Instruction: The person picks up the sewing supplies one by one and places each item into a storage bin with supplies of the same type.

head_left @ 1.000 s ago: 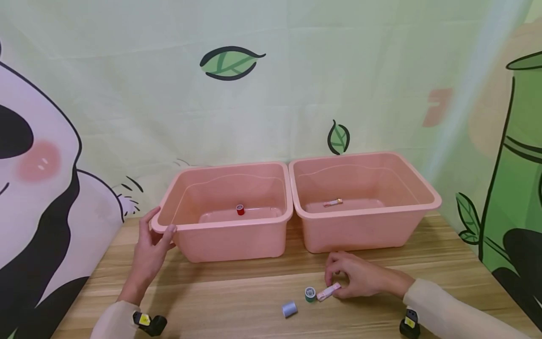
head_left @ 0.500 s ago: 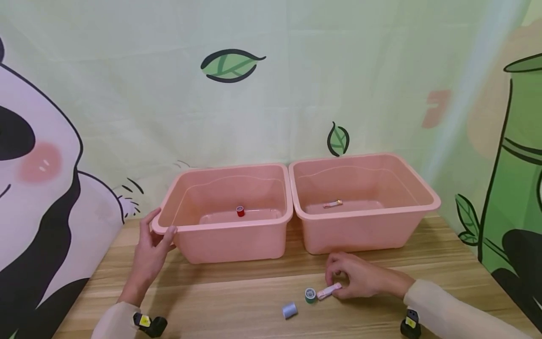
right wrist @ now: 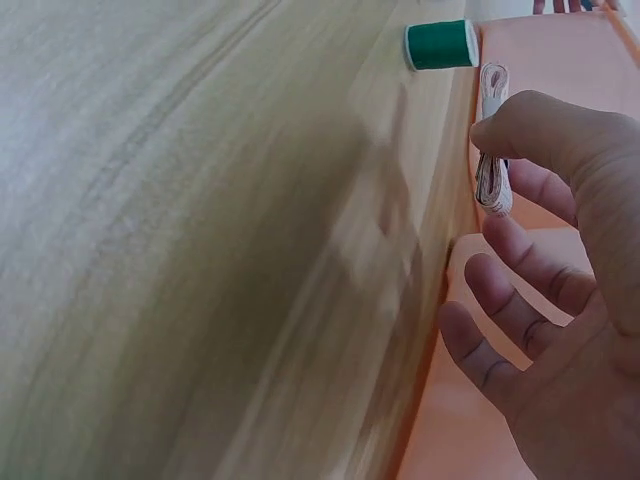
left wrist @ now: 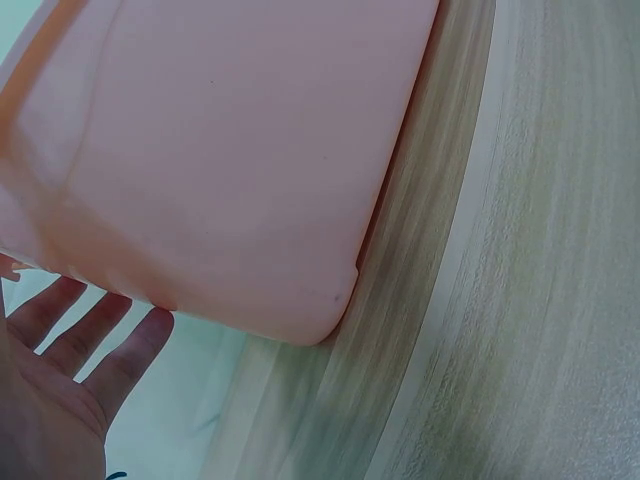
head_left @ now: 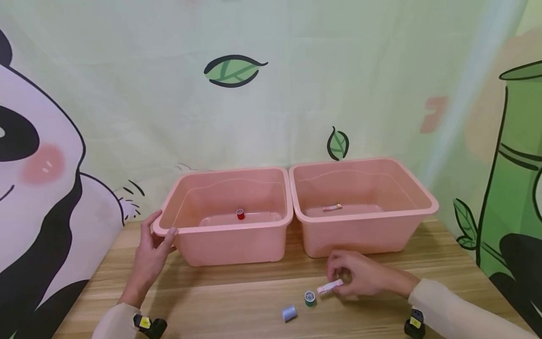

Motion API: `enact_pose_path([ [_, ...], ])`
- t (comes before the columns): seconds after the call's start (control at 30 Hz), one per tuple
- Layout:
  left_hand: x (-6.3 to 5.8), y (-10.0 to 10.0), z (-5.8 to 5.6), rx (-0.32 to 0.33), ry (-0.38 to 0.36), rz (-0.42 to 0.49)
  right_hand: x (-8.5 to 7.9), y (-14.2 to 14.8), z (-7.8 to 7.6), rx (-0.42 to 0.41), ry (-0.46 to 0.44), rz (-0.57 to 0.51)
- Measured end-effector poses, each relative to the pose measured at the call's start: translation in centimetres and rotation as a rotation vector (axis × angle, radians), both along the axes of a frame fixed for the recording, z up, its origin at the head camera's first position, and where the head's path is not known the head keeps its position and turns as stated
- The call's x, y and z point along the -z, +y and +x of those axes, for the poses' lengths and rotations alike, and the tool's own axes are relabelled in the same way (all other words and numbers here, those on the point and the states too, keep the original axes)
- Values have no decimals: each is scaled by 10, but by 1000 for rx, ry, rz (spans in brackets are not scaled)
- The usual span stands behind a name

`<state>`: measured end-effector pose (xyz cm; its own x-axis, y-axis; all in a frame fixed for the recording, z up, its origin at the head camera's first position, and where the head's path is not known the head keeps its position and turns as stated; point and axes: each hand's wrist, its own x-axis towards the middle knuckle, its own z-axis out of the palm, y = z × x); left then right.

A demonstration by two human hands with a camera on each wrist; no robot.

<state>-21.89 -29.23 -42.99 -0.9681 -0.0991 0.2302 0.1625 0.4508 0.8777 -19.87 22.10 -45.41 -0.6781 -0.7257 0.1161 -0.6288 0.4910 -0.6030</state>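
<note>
My right hand [head_left: 357,275] pinches a small folded tape measure [right wrist: 493,135], whitish with printed marks, between thumb and fingers. In the head view this tape measure [head_left: 330,286] is just above the wooden table, beside a green thread spool [head_left: 310,298]. A light blue thread spool [head_left: 290,313] lies on its side nearer the front. My left hand [head_left: 151,252] holds the left pink bin [head_left: 233,245] by its front left corner, thumb at the front rim, fingers at the side. Inside that bin stands a red thread spool [head_left: 240,214].
The right pink bin [head_left: 364,235] stands against the left one, with another folded tape measure [head_left: 332,207] on its floor. Behind both hangs a printed cloth backdrop [head_left: 296,94]. The wooden table [head_left: 228,301] extends in front of the bins.
My right hand has lifted the tape measure slightly off the table beside the green spool. The left hand stays on the bin. The head view has tilted up a little.
</note>
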Motion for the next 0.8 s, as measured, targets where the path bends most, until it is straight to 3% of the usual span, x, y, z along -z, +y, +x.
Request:
enact_pose_path([
  [0.43,0,0,0,-2,-4,-4,-24,6,5,6,164,20],
  [0.8,0,1,-2,-6,-7,1,-47,9,11,-12,201,8],
])
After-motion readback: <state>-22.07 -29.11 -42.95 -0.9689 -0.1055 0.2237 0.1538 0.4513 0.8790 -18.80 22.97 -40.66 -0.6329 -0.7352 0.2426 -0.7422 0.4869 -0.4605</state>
